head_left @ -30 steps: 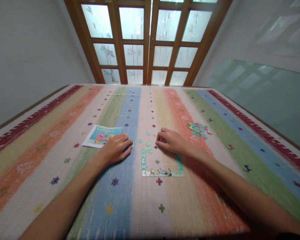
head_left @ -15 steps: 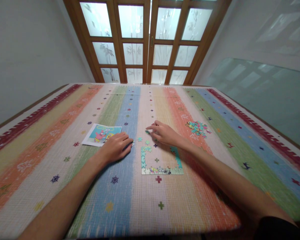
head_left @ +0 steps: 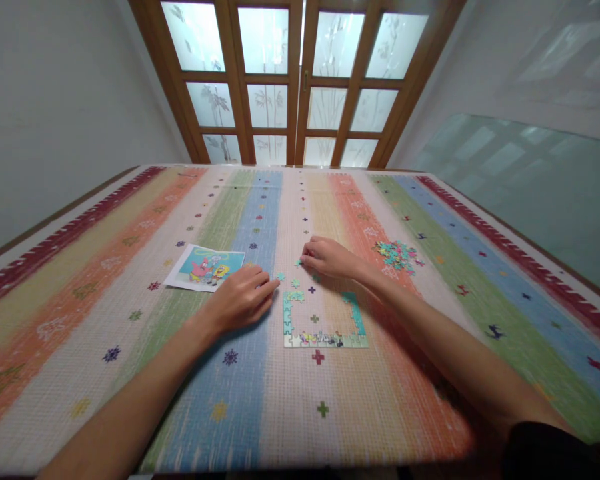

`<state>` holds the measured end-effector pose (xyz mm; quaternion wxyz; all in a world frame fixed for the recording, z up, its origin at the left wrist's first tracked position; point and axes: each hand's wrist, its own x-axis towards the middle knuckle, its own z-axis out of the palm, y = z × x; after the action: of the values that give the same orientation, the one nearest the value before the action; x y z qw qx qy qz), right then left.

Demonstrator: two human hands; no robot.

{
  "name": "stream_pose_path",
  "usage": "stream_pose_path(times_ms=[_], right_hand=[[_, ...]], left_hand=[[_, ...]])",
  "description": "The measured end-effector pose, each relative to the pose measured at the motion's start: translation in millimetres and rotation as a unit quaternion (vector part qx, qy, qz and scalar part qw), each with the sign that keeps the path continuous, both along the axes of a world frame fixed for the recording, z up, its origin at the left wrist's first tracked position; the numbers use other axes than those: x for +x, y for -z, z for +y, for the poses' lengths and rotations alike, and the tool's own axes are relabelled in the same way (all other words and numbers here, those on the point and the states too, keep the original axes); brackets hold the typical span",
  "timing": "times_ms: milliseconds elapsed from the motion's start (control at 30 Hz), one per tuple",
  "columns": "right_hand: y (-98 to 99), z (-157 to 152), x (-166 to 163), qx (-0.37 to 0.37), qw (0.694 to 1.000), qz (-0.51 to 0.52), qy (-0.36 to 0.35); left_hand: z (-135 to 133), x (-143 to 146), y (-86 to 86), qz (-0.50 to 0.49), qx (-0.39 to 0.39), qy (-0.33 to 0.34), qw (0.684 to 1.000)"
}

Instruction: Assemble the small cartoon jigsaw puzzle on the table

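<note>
A partly built jigsaw frame lies on the striped mat, with its bottom edge and both sides joined. My right hand rests just beyond the frame, fingers curled and pinching at a small teal piece. My left hand lies flat on the mat left of the frame, its fingers stretched toward another loose teal piece. A third loose piece sits by the frame's top left corner.
A cartoon reference picture lies left of my left hand. A heap of loose puzzle pieces sits to the right on the orange stripe. Wooden glass-paned doors stand beyond the mat's far edge.
My right hand moved up from the frame's top edge to the loose pieces beyond it. My left hand slid right, its fingers stretching toward a loose piece.
</note>
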<state>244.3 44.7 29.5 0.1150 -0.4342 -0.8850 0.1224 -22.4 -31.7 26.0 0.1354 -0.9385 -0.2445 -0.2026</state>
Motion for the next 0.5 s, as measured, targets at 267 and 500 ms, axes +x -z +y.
stream_pose_path(times_ms=[267,500], right_hand=[[0.0,-1.3,1.3,-0.036,0.997,0.022,-0.060],[-0.8,0.7,0.8,-0.037,0.999,0.022,-0.028]], left_hand=[[-17.4,23.1,7.7,-0.008,-0.078,0.066,0.995],[-16.6,21.3,7.9,0.000,-0.101,0.058,0.993]])
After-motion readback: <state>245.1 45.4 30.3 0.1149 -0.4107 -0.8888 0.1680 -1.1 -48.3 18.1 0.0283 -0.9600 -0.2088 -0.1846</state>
